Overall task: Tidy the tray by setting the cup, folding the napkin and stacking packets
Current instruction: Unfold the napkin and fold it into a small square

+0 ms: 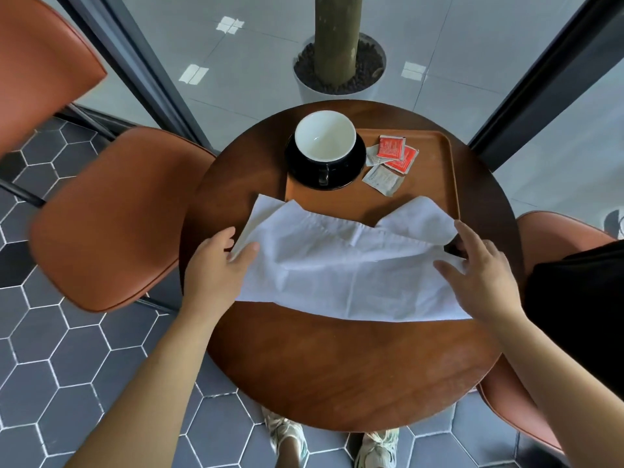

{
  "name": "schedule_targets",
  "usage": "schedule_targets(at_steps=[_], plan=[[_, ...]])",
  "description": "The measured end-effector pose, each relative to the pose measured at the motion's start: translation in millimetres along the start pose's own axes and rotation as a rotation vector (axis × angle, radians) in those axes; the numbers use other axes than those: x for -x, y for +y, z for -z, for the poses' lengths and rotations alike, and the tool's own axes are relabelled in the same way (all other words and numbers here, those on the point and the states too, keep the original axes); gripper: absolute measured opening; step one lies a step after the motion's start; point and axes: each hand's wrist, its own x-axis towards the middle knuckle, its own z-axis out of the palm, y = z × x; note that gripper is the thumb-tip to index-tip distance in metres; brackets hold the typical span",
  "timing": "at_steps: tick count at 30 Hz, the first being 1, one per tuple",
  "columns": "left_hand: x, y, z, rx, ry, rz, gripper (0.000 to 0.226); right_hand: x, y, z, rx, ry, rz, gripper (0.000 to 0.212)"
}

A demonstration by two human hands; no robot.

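A white napkin lies spread over the near edge of the orange tray and onto the round wooden table. My left hand pinches the napkin's left edge between thumb and fingers. My right hand rests on the napkin's right side, fingers spread, the thumb over the cloth. An empty cup, white inside, stands upright on a black saucer at the tray's far left. Two red packets and two pale packets lie loosely overlapped to the right of the saucer.
An orange chair stands at the table's left, another at the right. A potted tree trunk stands behind the glass beyond the table. My shoes show below the near edge.
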Motion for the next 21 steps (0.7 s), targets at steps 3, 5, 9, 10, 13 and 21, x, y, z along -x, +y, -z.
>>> schedule_targets(at_steps=[3,5,9,10,13,21], plan=[[-9,12,-12,-0.210,-0.087,-0.077,0.041,-10,-8,4,0.048,-0.019,0.019,0.071],[-6,10,-17,-0.134,-0.078,-0.103,0.021,-12,-11,6,0.084,-0.039,0.032,0.071],[23,-12,2,0.248,0.036,-0.201,0.027,-1,-5,23,-0.189,0.031,0.080,0.058],[32,-19,8,0.348,-0.004,-0.150,0.028,5,0,30,-0.220,0.055,0.148,0.054],[45,-46,29,0.636,-0.202,0.078,0.050,22,16,47,-0.167,-0.054,0.301,0.050],[-22,-29,3,0.107,-0.009,0.128,0.033,-5,17,34,-0.289,-0.144,-0.066,0.077]])
